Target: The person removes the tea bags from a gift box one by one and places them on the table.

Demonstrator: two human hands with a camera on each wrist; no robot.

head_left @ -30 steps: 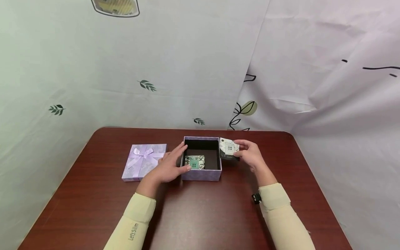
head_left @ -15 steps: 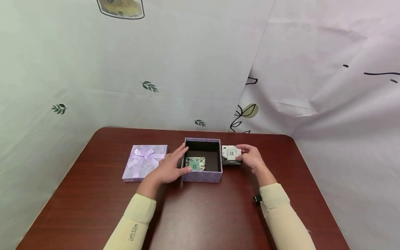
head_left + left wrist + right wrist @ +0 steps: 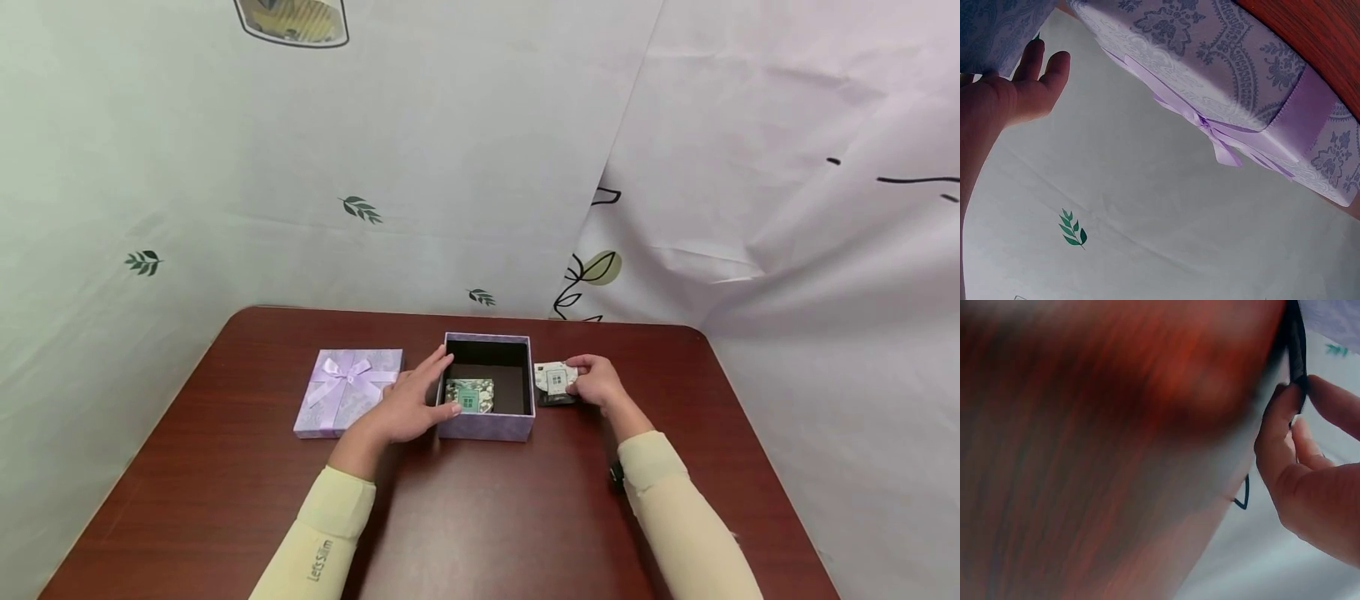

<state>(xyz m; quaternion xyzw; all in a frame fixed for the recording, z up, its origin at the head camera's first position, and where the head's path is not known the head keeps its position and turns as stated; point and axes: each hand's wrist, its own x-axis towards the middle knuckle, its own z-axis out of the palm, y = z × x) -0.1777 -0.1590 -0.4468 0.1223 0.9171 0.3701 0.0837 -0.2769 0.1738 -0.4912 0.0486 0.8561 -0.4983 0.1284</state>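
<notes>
In the head view an open purple gift box [image 3: 486, 428] stands on the table, dark inside. A green-and-white patterned packet [image 3: 478, 393] lies in its front left part. My left hand [image 3: 405, 410] rests against the box's left side, fingers stretched along the wall and thumb by the front rim. Just right of the box, my right hand [image 3: 600, 384] pinches a flat packet [image 3: 552, 377], white and floral above, dark below. The right wrist view shows this packet [image 3: 1297, 356] edge-on between thumb and fingers. The left wrist view has the left hand [image 3: 1032, 87] touching the box wall [image 3: 997, 31].
A purple lid [image 3: 341, 404] with a ribbon bow lies left of the box, close to the left hand. Under everything is a dark red wooden table [image 3: 495, 517]. A white printed cloth [image 3: 420, 150] hangs behind the table's back edge.
My right hand has lowered the packet beside the box's right wall and brought it slightly nearer. The packet now lies flatter. My left hand stays at the box.
</notes>
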